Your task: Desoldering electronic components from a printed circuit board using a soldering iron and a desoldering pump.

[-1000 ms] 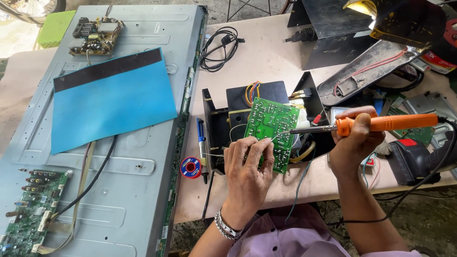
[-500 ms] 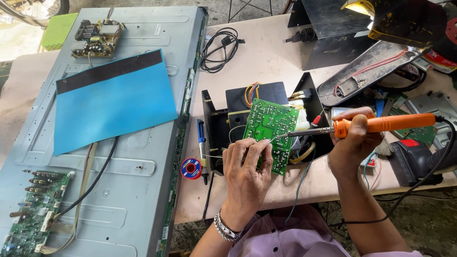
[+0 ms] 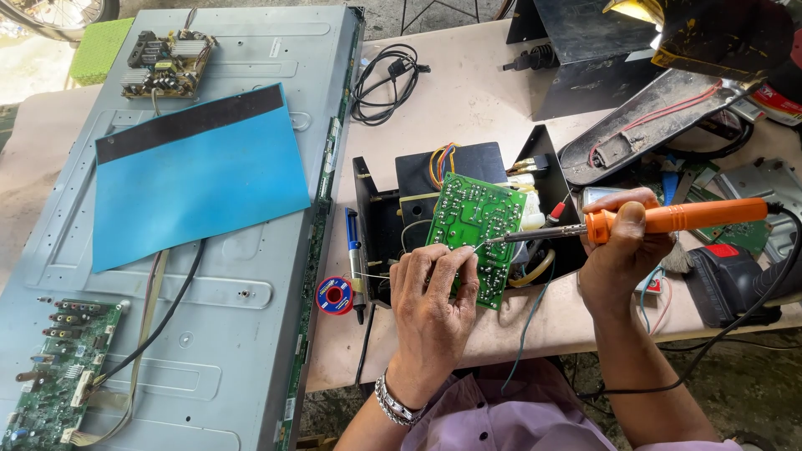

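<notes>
A green circuit board [image 3: 474, 225] stands tilted in an open black metal case [image 3: 468, 209] at the table's front. My left hand [image 3: 433, 301] rests against the board's lower left edge, fingers pinched on a thin solder wire that runs left toward a small blue and red spool [image 3: 335, 295]. My right hand [image 3: 622, 250] grips an orange-handled soldering iron [image 3: 668, 219]. Its metal tip touches the board near the wire's end, just above my left fingers.
A large grey flat-panel back [image 3: 209, 276] lies on the left, bearing a blue sheet [image 3: 196, 179] and two circuit boards [image 3: 58, 367] [image 3: 165, 63]. A coiled black cable [image 3: 386, 79] lies behind the case. Tools, a black device and clutter crowd the right side.
The view has shifted slightly. The iron's tip has settled onto the board beside the wire; both hands stay in nearly the same place.
</notes>
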